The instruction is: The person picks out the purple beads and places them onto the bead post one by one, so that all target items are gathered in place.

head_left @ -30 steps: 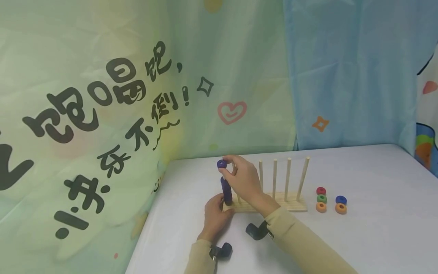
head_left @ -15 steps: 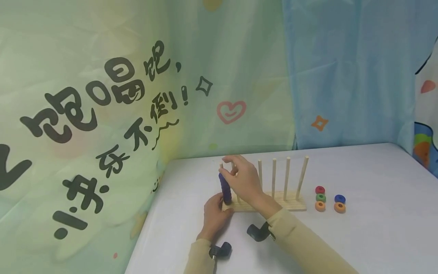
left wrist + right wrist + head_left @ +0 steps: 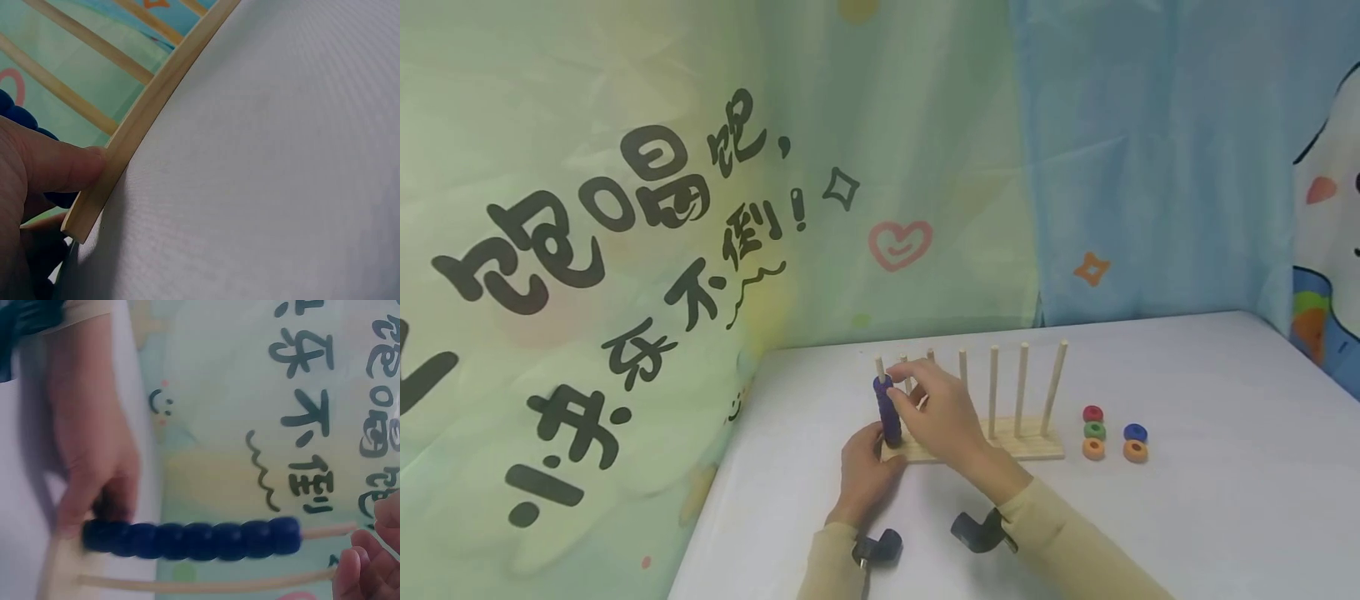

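A wooden peg rack point(image 3: 1030, 448) with several upright pegs stands on the table. Its leftmost peg carries a stack of purple rings point(image 3: 889, 414), which look dark blue in the right wrist view; the bare peg tip point(image 3: 331, 531) sticks out above them. My left hand point(image 3: 865, 477) grips the left end of the rack's base, its thumb point(image 3: 78, 167) on the front edge and the other fingers partly hidden behind. Close to the top of the stack is my right hand point(image 3: 940, 408), its fingers bent loosely and parted, with nothing visible between them.
Right of the rack lie loose rings: a red one point(image 3: 1093, 413), a green one point(image 3: 1095, 431), a blue one point(image 3: 1136, 432) and two orange ones point(image 3: 1093, 450). Printed curtains point(image 3: 955, 167) hang behind and left of the white table point(image 3: 1210, 500).
A purple ring pinched in my right hand has been let go and dropped down the leftmost peg onto the stack. The right hand then moved slightly lower. My left hand stays on the base.
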`<action>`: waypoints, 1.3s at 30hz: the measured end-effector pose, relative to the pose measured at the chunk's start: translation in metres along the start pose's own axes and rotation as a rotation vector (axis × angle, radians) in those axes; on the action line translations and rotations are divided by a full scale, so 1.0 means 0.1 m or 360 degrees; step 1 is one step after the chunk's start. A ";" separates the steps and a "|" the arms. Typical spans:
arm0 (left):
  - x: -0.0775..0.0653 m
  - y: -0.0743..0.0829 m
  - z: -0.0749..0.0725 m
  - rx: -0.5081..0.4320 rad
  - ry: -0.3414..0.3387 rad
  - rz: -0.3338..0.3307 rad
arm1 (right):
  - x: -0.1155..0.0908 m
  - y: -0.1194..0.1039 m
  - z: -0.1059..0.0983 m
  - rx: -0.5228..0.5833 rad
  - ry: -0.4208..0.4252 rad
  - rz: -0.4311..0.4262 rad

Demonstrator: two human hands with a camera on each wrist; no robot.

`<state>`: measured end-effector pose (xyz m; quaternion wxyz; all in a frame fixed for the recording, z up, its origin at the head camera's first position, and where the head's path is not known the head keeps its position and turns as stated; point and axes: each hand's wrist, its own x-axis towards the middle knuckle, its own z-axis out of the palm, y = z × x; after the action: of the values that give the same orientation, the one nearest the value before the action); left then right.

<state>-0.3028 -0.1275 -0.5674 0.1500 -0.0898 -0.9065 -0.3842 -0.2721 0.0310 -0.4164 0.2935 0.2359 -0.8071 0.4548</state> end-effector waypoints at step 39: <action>-0.03 -0.10 -0.13 -0.0042 -0.0029 -0.0099 | -1.03 1.00 -0.84 -0.0505 -0.0146 0.0313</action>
<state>-0.3004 -0.1444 -0.5666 0.1286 -0.0671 -0.9050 -0.3999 -0.2414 0.1633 -0.5120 0.2438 0.1272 -0.9004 0.3372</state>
